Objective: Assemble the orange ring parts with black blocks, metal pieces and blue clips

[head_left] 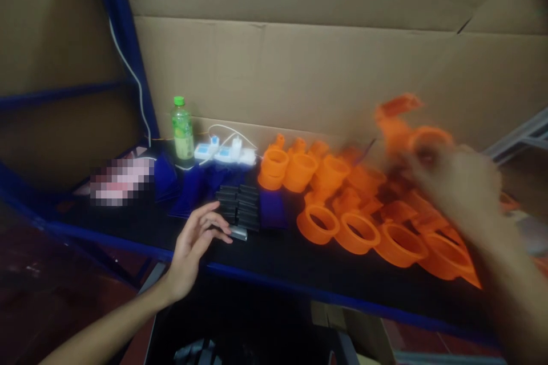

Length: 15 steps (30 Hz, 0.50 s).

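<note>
My right hand (464,188), smeared by motion, grips an orange plastic part with a ring (394,132) and lifts it above the other orange pieces. Below it on the shelf stand several similar orange ringed parts (317,225) in rows. My left hand (194,248) has its fingers loosely apart, with nothing visible in them. Its fingertips hover at or just beside a short silvery strip (238,232); whether they touch it I cannot tell. Stacked black strips (247,208) lie just beyond those fingers.
Dark blue flat pieces (188,191) lie left of the black strips. Behind them are a green-capped bottle (183,131) and white power strips (225,153) with cables. A blue frame post (128,40) rises at the left; cardboard (299,74) backs the shelf (265,265).
</note>
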Each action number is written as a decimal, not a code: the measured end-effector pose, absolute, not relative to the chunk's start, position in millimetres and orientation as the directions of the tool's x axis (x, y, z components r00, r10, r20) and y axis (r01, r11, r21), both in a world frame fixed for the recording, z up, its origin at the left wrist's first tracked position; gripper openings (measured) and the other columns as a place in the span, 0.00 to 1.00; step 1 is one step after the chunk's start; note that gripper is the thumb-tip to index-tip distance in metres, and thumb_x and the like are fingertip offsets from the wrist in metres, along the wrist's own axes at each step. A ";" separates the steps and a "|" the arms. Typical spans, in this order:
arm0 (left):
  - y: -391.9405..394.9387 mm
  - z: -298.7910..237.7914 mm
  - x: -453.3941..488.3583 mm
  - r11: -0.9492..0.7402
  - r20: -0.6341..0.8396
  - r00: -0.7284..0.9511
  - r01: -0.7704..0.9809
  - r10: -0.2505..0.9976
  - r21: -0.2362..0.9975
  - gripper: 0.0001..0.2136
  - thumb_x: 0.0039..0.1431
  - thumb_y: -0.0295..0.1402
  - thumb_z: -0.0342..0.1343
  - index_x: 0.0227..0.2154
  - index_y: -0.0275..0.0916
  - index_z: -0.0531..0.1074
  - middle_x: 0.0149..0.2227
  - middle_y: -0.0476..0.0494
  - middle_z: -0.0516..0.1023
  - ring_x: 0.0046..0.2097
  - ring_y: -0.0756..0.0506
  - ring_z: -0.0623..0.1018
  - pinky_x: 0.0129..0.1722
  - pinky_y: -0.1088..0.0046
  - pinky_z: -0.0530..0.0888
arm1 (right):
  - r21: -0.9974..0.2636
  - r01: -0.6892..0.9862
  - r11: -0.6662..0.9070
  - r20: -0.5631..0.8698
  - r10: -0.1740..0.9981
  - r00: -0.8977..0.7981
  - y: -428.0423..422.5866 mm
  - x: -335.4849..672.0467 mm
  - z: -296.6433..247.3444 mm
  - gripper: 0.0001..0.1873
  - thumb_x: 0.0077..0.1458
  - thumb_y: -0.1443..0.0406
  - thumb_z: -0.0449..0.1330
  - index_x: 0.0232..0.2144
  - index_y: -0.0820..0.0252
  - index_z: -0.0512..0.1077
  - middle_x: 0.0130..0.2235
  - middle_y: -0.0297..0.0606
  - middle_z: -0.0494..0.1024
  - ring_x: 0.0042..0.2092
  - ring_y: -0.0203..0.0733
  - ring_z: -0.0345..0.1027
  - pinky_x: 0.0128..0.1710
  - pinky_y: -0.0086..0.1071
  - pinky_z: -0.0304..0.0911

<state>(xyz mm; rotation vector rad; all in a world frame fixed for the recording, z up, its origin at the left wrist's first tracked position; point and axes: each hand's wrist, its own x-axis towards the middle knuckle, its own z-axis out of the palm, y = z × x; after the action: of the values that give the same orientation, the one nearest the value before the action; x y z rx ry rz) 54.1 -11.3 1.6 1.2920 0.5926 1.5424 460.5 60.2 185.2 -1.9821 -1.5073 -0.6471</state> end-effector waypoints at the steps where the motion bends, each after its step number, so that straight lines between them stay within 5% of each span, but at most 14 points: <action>1: -10.5 0.7 53.2 -0.401 0.464 0.088 -0.380 0.881 0.834 0.24 0.65 0.41 0.54 0.62 0.42 0.63 0.48 0.35 0.74 0.49 0.36 0.76 0.43 0.53 0.78 | -0.174 0.978 -0.112 0.646 0.737 0.199 47.9 437.2 185.0 0.21 0.58 0.55 0.64 0.34 0.73 0.79 0.36 0.58 0.79 0.33 0.41 0.68 0.29 0.37 0.46; 3: -9.0 0.1 51.9 -0.422 0.502 0.134 -0.385 0.854 0.821 0.30 0.62 0.45 0.57 0.65 0.43 0.60 0.55 0.31 0.71 0.54 0.33 0.73 0.46 0.52 0.77 | -0.356 0.907 0.223 0.534 0.846 0.002 20.3 385.3 179.6 0.15 0.60 0.57 0.63 0.32 0.66 0.79 0.32 0.44 0.80 0.29 0.36 0.66 0.30 0.33 0.55; 6: -9.2 3.2 50.8 -0.407 0.505 0.176 -0.400 0.845 0.821 0.36 0.57 0.50 0.61 0.65 0.45 0.59 0.63 0.31 0.66 0.62 0.30 0.68 0.55 0.49 0.71 | -0.495 0.671 0.552 0.384 0.832 -0.401 -19.6 309.6 163.4 0.14 0.61 0.56 0.62 0.29 0.59 0.77 0.27 0.34 0.76 0.27 0.34 0.66 0.27 0.28 0.58; 11: -13.6 16.8 47.4 -0.225 0.372 0.194 -0.523 0.908 0.822 0.29 0.63 0.54 0.51 0.58 0.38 0.69 0.58 0.29 0.72 0.58 0.29 0.73 0.55 0.49 0.71 | -0.549 0.510 0.662 0.226 0.705 -0.672 -39.1 244.4 137.7 0.14 0.65 0.58 0.58 0.30 0.59 0.74 0.27 0.31 0.76 0.25 0.30 0.65 0.26 0.25 0.58; 15: -10.7 23.4 44.5 -0.061 0.225 0.212 -0.588 0.951 0.807 0.26 0.67 0.50 0.45 0.50 0.32 0.75 0.39 0.33 0.80 0.49 0.32 0.79 0.49 0.54 0.74 | -0.389 0.623 0.678 0.403 0.734 -0.547 -22.5 254.2 110.8 0.13 0.68 0.60 0.53 0.46 0.57 0.75 0.40 0.38 0.79 0.37 0.35 0.73 0.35 0.27 0.64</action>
<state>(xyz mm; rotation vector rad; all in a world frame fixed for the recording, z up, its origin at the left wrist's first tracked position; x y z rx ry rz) 44.5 -10.7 23.4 0.9672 0.4839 1.3409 254.2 -22.5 110.8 -1.0434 -2.3483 0.2699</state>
